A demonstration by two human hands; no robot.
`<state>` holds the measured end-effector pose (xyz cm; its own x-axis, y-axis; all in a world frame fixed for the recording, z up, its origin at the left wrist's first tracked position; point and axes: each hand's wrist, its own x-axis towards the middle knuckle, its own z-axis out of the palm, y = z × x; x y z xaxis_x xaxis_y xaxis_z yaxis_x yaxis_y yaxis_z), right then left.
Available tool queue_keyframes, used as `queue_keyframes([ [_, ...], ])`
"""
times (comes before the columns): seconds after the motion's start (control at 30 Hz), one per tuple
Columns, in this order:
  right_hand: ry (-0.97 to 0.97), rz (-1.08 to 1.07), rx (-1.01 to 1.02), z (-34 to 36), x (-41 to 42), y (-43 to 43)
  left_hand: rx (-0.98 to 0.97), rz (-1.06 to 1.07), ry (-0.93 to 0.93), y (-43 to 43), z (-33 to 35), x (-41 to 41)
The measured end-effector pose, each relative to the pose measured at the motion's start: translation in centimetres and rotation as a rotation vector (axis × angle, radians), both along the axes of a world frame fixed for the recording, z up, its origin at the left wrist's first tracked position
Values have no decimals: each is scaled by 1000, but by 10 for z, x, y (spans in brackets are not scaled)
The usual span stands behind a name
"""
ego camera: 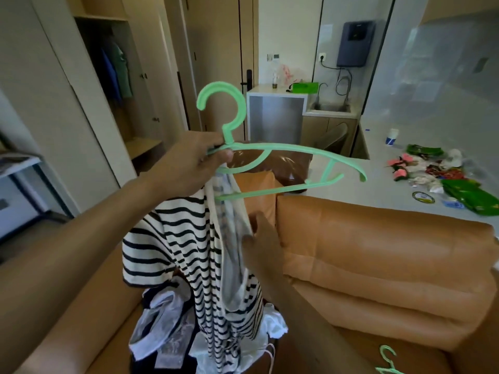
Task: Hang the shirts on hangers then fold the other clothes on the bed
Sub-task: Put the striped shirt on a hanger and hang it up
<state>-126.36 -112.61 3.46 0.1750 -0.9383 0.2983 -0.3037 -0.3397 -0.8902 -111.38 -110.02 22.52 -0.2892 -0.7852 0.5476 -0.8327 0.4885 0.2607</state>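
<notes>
The black-and-white striped shirt [189, 247] hangs in mid-air at the centre of the view. Its upper part is bunched over the left end of a green hanger [291, 151], and the rest drops down towards the near edge. The hanger is held up with its hook pointing upward. Its right shoulder and lower bar are bare and stick out to the right.

The left hand [189, 163] reaches in from the left. Its fingers are curled round the hanger's left side just under the hook, with shirt cloth gathered beneath the grip. The right hand [263, 238] comes up from the near right and meets the shirt lower down. It holds a fold of the pale inner cloth between thumb and fingers.

Directly below the shirt, a pile of clothes [167, 325] in white and dark fabrics lies on a tan leather sofa [378, 252]. The sofa's cushions fill the near right. A second green hanger [387, 359] lies on the sofa at the near right edge, only partly in view.

Beyond the sofa to the right, a white table [391, 179] carries green packets [469, 193], red and pink scraps and a cup [391, 136]. At the far centre, a sink [329, 107] sits under a dark wall unit [355, 44]. On the far left, an open wardrobe [89, 20] holds hanging blue and green garments [118, 71].
</notes>
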Motion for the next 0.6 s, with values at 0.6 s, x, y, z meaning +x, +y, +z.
queue_keyframes([
  [0.6,-82,-41,556,129,-153,-64,108,-75,-40,-4,-48,66],
])
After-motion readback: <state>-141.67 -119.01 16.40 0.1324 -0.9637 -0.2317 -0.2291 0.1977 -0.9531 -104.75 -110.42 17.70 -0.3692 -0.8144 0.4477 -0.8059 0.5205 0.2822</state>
